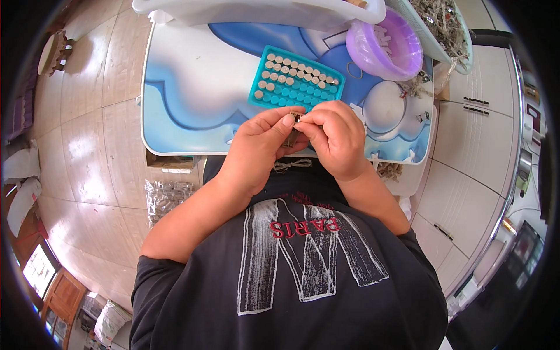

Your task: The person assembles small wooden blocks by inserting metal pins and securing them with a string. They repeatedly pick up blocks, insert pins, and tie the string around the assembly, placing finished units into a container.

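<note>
Near the table's front edge my two hands meet over a small dark and brownish piece (296, 118), too small and covered to name. My left hand (259, 139) closes round it, with the thumb on top and fingers curled beneath. From the other side my right hand (339, 139) pinches at the same piece with thumb and forefinger. Just beyond the fingertips lies a turquoise tray (255, 96) with rows of round pockets. Small pale round pieces (286, 69) sit in many of its pockets, mostly in the far rows.
A purple bowl (415, 57), lined with clear plastic, holds white bits on the blue-and-white table (192, 111). Right of it stands a pale green basket (465, 61) of tangled brownish material. A white bin (280, 13) stands at the back. Bagged small parts (166, 197) lie below left.
</note>
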{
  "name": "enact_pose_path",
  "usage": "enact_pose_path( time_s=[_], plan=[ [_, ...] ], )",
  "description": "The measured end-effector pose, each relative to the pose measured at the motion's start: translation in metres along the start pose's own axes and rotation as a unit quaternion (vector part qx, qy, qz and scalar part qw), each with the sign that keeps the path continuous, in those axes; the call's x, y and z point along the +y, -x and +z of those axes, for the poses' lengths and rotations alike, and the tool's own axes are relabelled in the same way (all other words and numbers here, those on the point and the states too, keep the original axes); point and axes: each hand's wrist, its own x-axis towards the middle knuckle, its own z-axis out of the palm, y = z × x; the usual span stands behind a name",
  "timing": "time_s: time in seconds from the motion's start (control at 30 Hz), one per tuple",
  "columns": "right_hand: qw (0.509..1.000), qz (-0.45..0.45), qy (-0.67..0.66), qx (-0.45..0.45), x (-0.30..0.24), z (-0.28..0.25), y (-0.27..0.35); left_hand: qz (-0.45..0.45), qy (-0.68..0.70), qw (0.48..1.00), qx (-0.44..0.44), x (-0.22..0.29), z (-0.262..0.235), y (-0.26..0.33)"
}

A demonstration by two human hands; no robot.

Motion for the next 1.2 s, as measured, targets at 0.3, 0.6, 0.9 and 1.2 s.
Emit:
enact_pose_path(
  time_s=[0.3,0.6,0.9,1.2],
  plan=[
    [0.998,0.025,0.040,0.048,0.016,-0.009,-0.003,-0.008,-0.001,1.000,0.002,0.001,-0.001,-0.002],
    [0.987,0.042,0.146,0.043,0.040,-0.007,-0.012,-0.009,-0.008,1.000,0.017,0.002,0.000,-0.003],
    [0.999,0.042,0.014,0.019,0.001,-0.008,-0.008,-0.009,0.007,1.000,0.007,-0.001,-0.002,-0.005],
    [1.000,0.025,0.012,-0.012,-0.007,-0.004,-0.004,0.004,0.007,1.000,0.014,-0.005,-0.003,-0.004]
  ],
)
